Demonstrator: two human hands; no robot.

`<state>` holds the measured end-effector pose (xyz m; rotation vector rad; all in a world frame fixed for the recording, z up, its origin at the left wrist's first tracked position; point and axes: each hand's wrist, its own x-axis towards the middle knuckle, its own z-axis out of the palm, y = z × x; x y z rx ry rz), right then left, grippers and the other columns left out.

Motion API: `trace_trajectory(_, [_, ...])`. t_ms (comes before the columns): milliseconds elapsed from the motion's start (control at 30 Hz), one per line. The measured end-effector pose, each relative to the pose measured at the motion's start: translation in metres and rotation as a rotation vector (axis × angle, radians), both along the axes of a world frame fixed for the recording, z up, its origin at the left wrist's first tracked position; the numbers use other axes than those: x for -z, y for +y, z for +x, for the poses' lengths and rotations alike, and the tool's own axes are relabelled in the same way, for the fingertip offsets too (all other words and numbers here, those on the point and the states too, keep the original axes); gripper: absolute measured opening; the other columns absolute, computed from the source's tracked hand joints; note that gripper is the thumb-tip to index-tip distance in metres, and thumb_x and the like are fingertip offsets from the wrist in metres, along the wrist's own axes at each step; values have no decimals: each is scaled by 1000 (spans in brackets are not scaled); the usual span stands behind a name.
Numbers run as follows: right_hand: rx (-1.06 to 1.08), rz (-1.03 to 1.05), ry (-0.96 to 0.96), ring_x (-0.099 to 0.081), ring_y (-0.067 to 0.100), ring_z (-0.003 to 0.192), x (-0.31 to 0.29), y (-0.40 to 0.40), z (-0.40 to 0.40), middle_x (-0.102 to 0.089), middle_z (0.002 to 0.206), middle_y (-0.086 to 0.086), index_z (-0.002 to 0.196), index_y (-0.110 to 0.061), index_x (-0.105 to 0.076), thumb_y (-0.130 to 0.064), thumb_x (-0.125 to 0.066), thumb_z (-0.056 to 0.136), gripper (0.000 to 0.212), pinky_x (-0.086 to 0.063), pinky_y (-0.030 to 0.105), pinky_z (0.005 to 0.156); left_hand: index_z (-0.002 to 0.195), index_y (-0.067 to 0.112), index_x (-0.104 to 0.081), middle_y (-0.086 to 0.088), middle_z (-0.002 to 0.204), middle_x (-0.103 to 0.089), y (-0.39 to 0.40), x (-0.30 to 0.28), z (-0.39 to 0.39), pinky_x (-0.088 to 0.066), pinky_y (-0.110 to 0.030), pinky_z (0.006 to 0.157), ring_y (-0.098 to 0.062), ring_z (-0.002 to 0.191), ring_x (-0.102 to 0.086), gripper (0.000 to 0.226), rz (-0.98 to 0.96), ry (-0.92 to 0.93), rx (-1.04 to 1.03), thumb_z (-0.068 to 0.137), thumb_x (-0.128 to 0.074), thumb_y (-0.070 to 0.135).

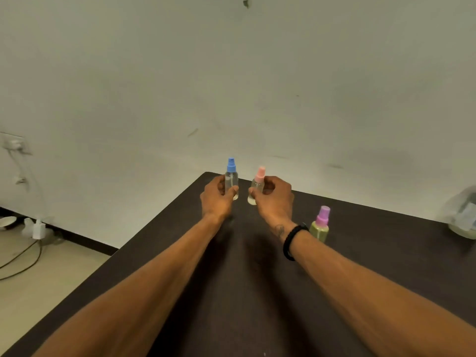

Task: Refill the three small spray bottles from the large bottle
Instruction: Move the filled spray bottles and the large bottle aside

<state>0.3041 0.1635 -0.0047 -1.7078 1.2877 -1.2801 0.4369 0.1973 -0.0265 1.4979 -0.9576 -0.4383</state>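
My left hand grips a small clear spray bottle with a blue cap near the far corner of the dark table. Beside it, my right hand grips a small spray bottle with a pink cap; a little pale liquid shows at its bottom. A third small bottle with a purple cap, holding yellow-green liquid, stands alone to the right of my right wrist. The large bottle, clear with pale liquid at its base, is partly cut off at the right edge.
The table's left edge runs diagonally to the far corner, with a light floor beyond it. Cables and a white plug adapter lie on the floor at the left. A pale wall stands close behind the table.
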Motion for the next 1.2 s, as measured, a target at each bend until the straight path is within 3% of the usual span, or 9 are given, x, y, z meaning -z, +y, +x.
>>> trace_trajectory(133, [57, 9, -11, -68, 17, 92, 3, -58, 31, -70, 96, -5, 109, -14, -75, -14, -81, 92, 17, -48, 25, 80, 136, 13, -65, -8, 123, -75, -60, -3, 11, -52, -33, 103, -23, 115, -71, 43, -5, -3, 2, 95, -77, 18])
trace_trajectory(267, [108, 5, -12, -71, 22, 100, 10, -110, 58, -74, 110, 2, 110, -13, -75, -10, -82, 89, 23, -56, 30, 86, 139, 12, -64, -10, 127, -74, -114, 1, 13, -52, -26, 95, -24, 111, -72, 48, -8, -33, 29, 94, -78, 19])
trace_trajectory(400, [163, -3, 20, -73, 25, 98, 14, -140, 68, -76, 104, 5, 104, -10, -76, -5, -81, 84, 21, -62, 40, 88, 137, 10, -66, -13, 123, -75, -146, 12, 15, -58, -39, 100, -27, 110, -73, 46, -20, -12, 41, 93, -77, 18])
trace_trajectory(533, [177, -10, 41, -69, 26, 90, 18, -153, 63, -76, 101, 8, 99, -7, -76, -2, -77, 84, 15, -58, 35, 77, 132, 11, -69, -11, 118, -77, -162, 29, 17, -61, -49, 95, -27, 106, -74, 46, -26, -12, 21, 90, -81, 26])
trace_trajectory(767, [247, 25, 61, -73, 31, 100, 31, -161, 68, -77, 108, 7, 106, -12, -76, -12, -81, 85, 22, -63, 41, 84, 131, 12, -64, -10, 115, -76, -164, 30, 23, -60, -35, 94, -19, 99, -72, 50, -42, -13, 33, 87, -85, 22])
trace_trajectory(867, [273, 19, 46, -72, 31, 103, 33, -161, 67, -74, 111, 7, 108, -11, -73, -14, -81, 88, 22, -62, 42, 86, 125, 12, -63, -9, 113, -76, -166, 32, 23, -60, -35, 94, -21, 101, -73, 48, -27, 2, 17, 85, -88, 22])
trace_trajectory(1033, [234, 77, -10, -69, 31, 112, 28, -152, 66, -70, 121, 10, 116, -7, -68, -8, -83, 83, 37, -61, 40, 89, 125, 14, -64, -10, 115, -75, -162, 28, 21, -59, -44, 99, -25, 106, -72, 47, 28, -25, -5, 85, -87, 23])
trace_trajectory(1200, [169, 146, -84, -59, 30, 132, 20, -117, 55, -56, 146, 13, 147, -6, -53, 2, -75, 87, 64, -52, 33, 107, 146, 11, -54, -15, 134, -63, -141, 30, 12, -51, -44, 111, -28, 124, -62, 60, 92, -82, -25, 92, -78, 18])
